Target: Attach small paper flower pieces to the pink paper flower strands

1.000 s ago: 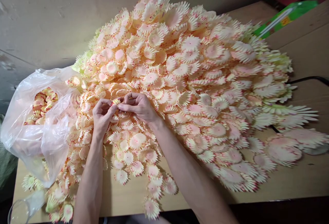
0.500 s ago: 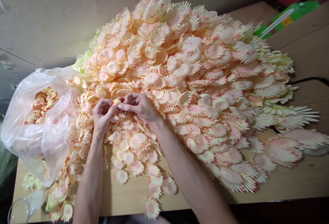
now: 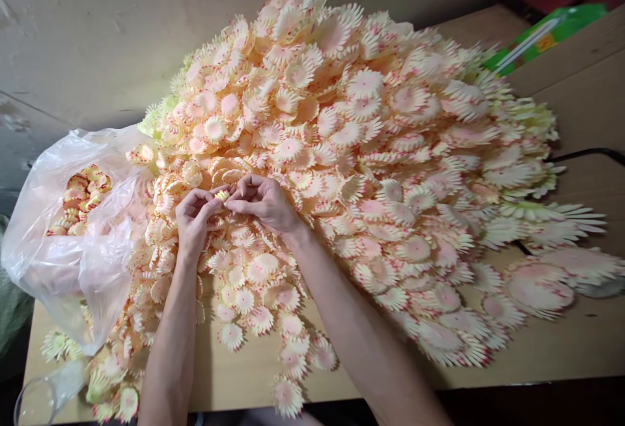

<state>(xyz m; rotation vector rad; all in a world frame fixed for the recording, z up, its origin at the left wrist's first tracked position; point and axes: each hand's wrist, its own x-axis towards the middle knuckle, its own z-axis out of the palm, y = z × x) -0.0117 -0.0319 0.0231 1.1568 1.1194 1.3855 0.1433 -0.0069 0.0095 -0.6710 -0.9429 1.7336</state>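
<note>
Between my fingertips is a small cream flower piece [image 3: 222, 196] with petal-like edges. My left hand [image 3: 196, 214] pinches it from the left. My right hand [image 3: 263, 203] is closed at its other side, thumb and forefinger pressed together, and partly hides it. Both hands hover over a large heap of pale flower pieces [image 3: 364, 84], round and fringed, with pink centres and red-tipped petals. A smaller cluster of the same flower pieces [image 3: 261, 266] lies below my wrists.
At the left a clear plastic bag [image 3: 107, 266] holds more red-and-cream pieces. A transparent cup [image 3: 36, 400] lies at the table's [image 3: 224, 374] near left corner. Cardboard [image 3: 581, 81], a green packet [image 3: 547, 35] and a black cable [image 3: 596, 150] are at the right. A wall [image 3: 122, 28] stands behind.
My fingers have shifted slightly around the small flower piece, and its red edge now shows less. The heap and the bag have stayed put.
</note>
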